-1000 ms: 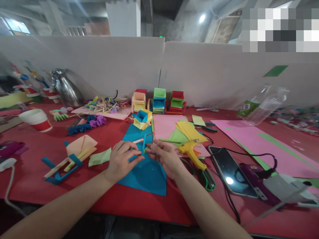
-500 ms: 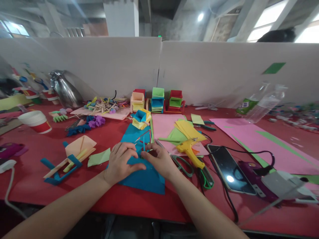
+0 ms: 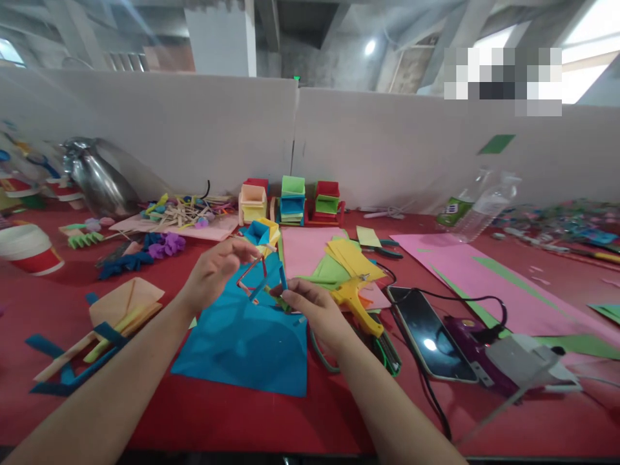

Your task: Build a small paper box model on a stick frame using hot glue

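A small open frame of blue and red paper strips [image 3: 259, 289] is held up over a blue paper sheet [image 3: 242, 355]. My right hand [image 3: 317, 309] pinches the frame's blue strip at its right side between thumb and fingers. My left hand [image 3: 213, 274] is raised at the frame's upper left, its fingertips together by the red top corner; what lies between them is too small to make out. Just beyond the fingertips sits a folded blue and yellow paper box [image 3: 261, 234]. A yellow glue gun [image 3: 356, 300] lies right of my right hand.
Three stacks of coloured paper boxes [image 3: 293, 200] stand by the white partition [image 3: 194, 135]. To the right lie a phone [image 3: 431, 336], a cable and a purple power block [image 3: 467, 352]. A blue and peach paper piece [image 3: 101, 342] is at left, near a paper cup [image 3: 30, 248].
My left hand has risen and its fingertips have moved to the frame's upper corner. The strip frame is lifted and now shows more fully. The view has shifted to the right.
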A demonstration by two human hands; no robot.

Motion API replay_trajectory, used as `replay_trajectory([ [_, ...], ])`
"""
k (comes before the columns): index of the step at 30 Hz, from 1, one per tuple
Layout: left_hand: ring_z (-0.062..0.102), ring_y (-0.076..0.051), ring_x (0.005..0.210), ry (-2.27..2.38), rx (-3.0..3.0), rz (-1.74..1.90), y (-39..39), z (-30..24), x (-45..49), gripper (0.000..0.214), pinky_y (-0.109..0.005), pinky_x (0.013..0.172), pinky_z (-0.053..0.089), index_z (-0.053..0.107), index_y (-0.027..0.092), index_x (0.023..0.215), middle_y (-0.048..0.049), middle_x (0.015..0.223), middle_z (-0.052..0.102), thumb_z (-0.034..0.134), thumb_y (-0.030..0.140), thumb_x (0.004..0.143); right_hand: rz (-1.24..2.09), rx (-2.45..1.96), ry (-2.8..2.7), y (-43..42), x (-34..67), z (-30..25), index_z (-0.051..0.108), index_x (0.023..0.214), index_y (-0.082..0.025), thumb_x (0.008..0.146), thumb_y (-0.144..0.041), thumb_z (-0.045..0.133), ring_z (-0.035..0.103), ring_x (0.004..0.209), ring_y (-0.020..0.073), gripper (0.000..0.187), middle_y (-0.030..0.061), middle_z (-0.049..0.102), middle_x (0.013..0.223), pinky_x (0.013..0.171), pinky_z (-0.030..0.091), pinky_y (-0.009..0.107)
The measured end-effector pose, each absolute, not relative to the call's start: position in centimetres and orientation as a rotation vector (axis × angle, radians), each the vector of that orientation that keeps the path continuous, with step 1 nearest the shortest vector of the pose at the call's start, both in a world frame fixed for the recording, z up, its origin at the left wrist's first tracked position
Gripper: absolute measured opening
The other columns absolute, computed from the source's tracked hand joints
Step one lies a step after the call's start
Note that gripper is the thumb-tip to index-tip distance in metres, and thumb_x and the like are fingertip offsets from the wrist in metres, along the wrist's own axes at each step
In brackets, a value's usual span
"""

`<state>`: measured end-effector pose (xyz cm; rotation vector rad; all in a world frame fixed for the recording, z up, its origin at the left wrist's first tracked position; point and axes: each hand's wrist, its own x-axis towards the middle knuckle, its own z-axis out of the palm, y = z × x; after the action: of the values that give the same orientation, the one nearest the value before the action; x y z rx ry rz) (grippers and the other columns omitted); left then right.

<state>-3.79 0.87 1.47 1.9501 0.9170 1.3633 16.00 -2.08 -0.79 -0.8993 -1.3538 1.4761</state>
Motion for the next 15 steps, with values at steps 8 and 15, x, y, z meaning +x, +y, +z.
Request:
replay_trajectory([
  [8, 0.057, -0.017, 0.096, 1.036, 2.339, 0.759, -0.2, -0.5, -4.8, 0.025, -0.028, 0.081, 0.046, 0.058, 0.025, 0.104, -0.0022, 0.104, 0.062, 0.047, 0.03, 0.083, 1.056, -1.0, -2.069, -2.6, 15.9, -1.5, 0.062, 0.096, -0.018, 0.076, -0.021, 0.052, 0.058, 0.084, 0.0153, 0.022, 0.0038, 0.062, 0.098, 0.075, 0.043, 0.027],
  [15, 0.054, -0.018, 0.103, 0.935, 2.865, 0.648, -0.7, -0.5, -4.1, 0.027, -0.034, 0.089, 0.042, 0.058, 0.022, 0.106, -0.0046, 0.108, 0.062, 0.044, 0.016, 0.083, 0.571, -1.264, -2.163, -3.3, 19.3, 0.6, 0.056, 0.113, -0.022, 0.078, -0.024, 0.052, 0.056, 0.1, 0.0188, 0.035, 0.0065, 0.058, 0.114, 0.079, 0.045, 0.029],
])
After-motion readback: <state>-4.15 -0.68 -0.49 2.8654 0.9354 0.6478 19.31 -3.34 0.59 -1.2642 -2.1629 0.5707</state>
